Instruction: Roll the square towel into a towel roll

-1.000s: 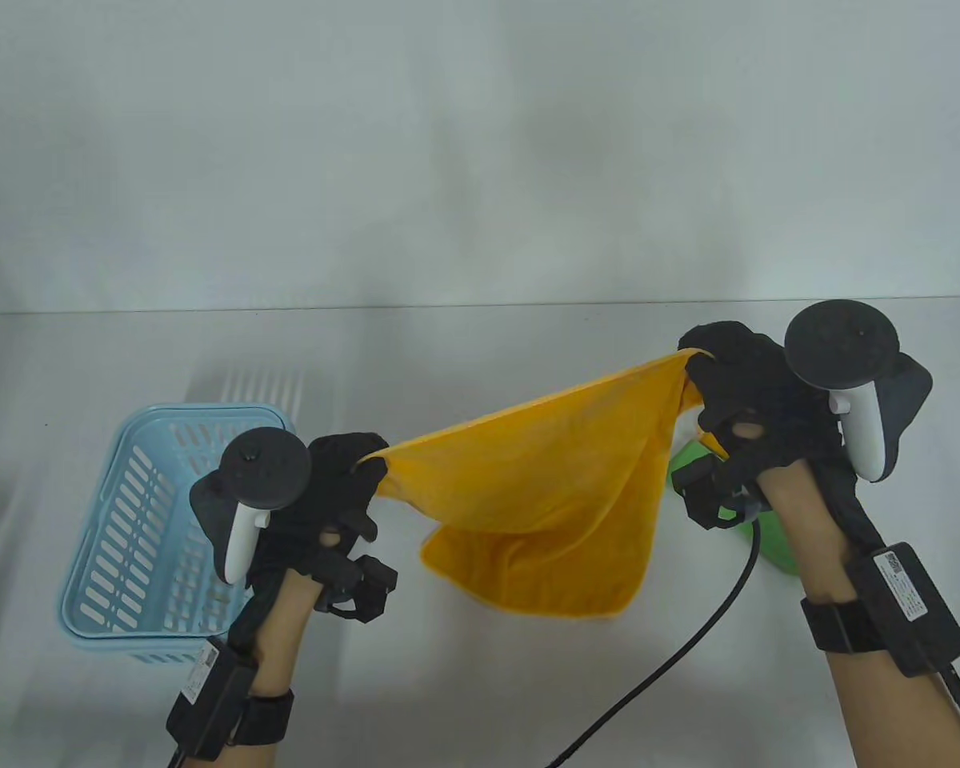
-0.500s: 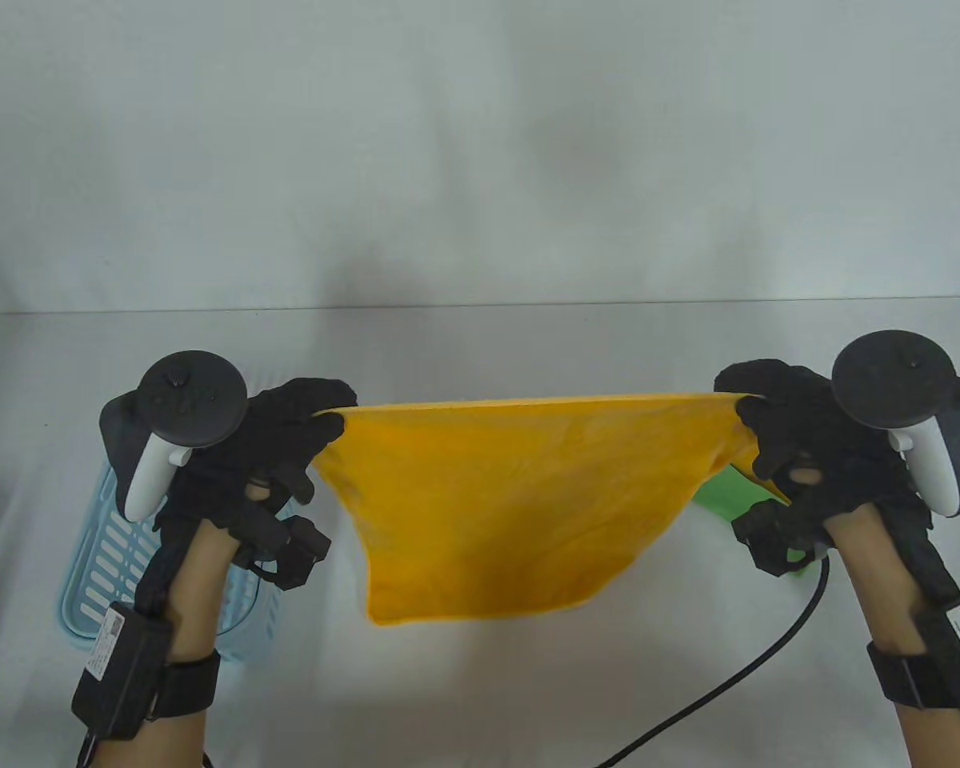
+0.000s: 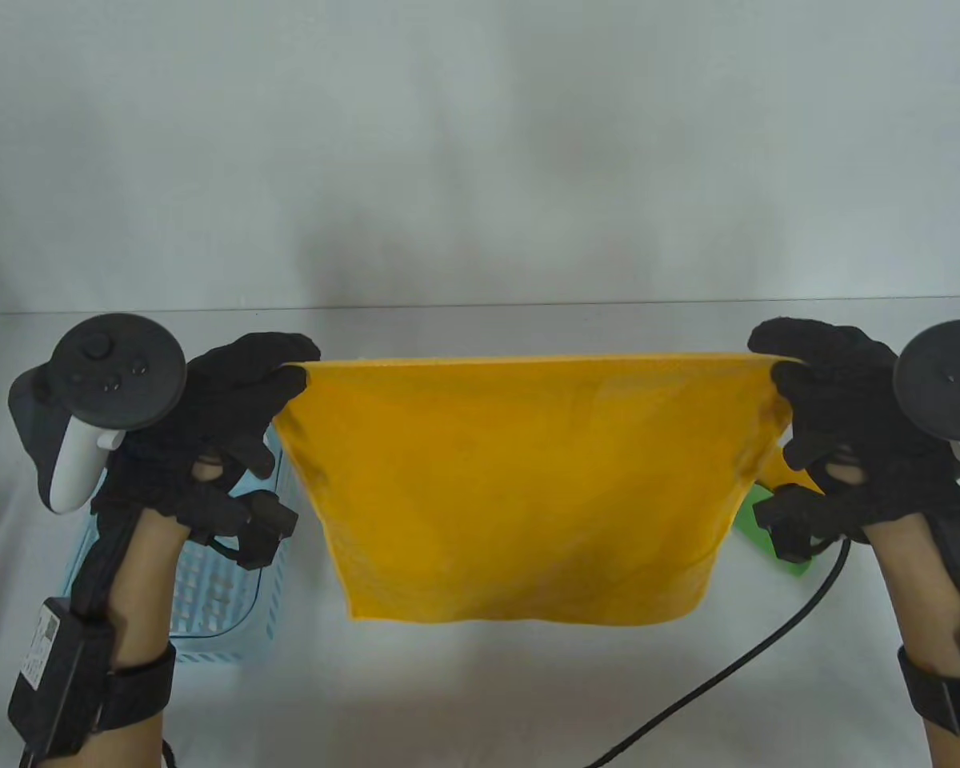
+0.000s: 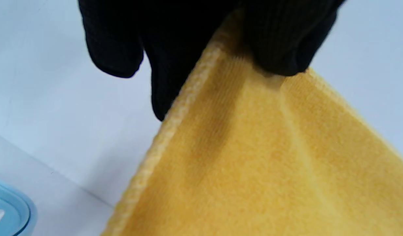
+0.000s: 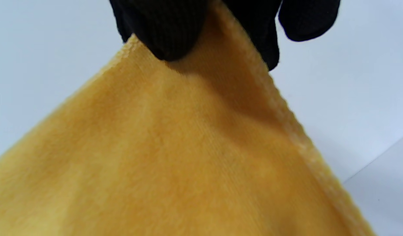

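**Yellow towel stretched between two hands**

The left hand [image 3: 236,404] is pinching one top corner of the yellow towel [image 3: 520,488] and the right hand [image 3: 828,408] is pinching the other (fingertips clamped on the hem), so it is hanging spread out above the table [image 3: 480,704], right of the blue basket [image 3: 208,596].

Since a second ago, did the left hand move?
Yes. The left hand went up and leftward, away from the table's middle, and now covers more of the blue basket, stretching the yellow towel.
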Tool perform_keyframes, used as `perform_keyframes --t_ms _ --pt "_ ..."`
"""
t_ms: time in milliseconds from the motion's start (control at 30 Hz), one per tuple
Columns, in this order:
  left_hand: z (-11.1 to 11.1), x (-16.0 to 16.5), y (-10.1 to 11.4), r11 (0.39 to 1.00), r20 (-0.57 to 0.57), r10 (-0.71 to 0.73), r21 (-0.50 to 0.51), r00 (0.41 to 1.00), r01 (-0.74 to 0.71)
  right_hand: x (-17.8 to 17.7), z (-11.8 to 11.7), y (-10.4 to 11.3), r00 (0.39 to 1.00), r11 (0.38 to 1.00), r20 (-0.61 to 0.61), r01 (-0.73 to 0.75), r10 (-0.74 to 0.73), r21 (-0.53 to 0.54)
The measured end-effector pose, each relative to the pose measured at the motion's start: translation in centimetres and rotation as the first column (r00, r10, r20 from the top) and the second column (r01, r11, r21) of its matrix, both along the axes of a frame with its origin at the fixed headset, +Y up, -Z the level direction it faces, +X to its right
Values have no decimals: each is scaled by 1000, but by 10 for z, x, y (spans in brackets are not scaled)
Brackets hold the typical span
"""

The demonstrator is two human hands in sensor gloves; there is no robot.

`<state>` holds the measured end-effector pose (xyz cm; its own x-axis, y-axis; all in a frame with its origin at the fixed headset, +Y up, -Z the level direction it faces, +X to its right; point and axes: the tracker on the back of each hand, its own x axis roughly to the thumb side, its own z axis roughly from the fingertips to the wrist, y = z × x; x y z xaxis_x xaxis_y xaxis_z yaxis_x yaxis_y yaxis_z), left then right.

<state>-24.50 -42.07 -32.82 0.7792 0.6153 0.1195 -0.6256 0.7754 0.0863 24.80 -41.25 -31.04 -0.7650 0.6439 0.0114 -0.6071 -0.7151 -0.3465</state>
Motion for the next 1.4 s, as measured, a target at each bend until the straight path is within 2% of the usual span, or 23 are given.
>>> perform_keyframes --t_ms 67,167,233,300,367,433,500,600,767,833,1000,1133,1300,1400 --pt "-21 2 -6 998 -30 -33 -58 999 31 -3 -25 -13 999 999 52 -15 17 -36" --pt "-62 6 -33 977 -94 -144 -173 985 126 -6 -73 -51 982 986 153 -90 112 -143" --pt "-77 9 -47 967 -133 -174 -208 976 144 -7 -91 -68 972 981 200 -89 123 -173" --pt "-89 14 -56 968 -184 -186 -202 965 148 -7 -106 -79 963 983 249 -63 105 -172" --pt "-95 17 -47 983 -230 -156 -134 961 128 -5 -112 -73 952 992 304 10 29 -123" --pt "-94 20 -31 994 -231 -100 -61 968 89 -2 -109 -60 930 990 355 125 -96 -60" --pt "-91 21 -16 998 -217 -67 -14 974 66 3 -107 -46 922 974 329 223 -203 -27" --pt "-86 19 -10 996 -201 -83 -1 976 84 9 -105 -38 927 963 277 267 -252 -19" --pt "-79 15 -46 993 -185 -99 -73 978 87 7 -101 -60 955 982 248 180 -161 -55" --pt "-76 13 -65 991 -191 -109 -94 976 93 5 -98 -74 960 980 234 178 -153 -88" --pt "-66 8 -96 986 -190 -96 -153 977 67 3 -88 -102 970 973 196 172 -141 -152" --pt "-55 9 -122 970 -195 -143 -222 970 99 4 -78 -129 985 963 131 140 -111 -232" --pt "-35 10 -150 941 -91 -196 -296 976 161 10 -57 -155 995 946 39 101 -93 -308" --pt "-17 11 -164 925 25 -197 -328 980 194 16 -39 -169 995 924 -36 78 -98 -375"
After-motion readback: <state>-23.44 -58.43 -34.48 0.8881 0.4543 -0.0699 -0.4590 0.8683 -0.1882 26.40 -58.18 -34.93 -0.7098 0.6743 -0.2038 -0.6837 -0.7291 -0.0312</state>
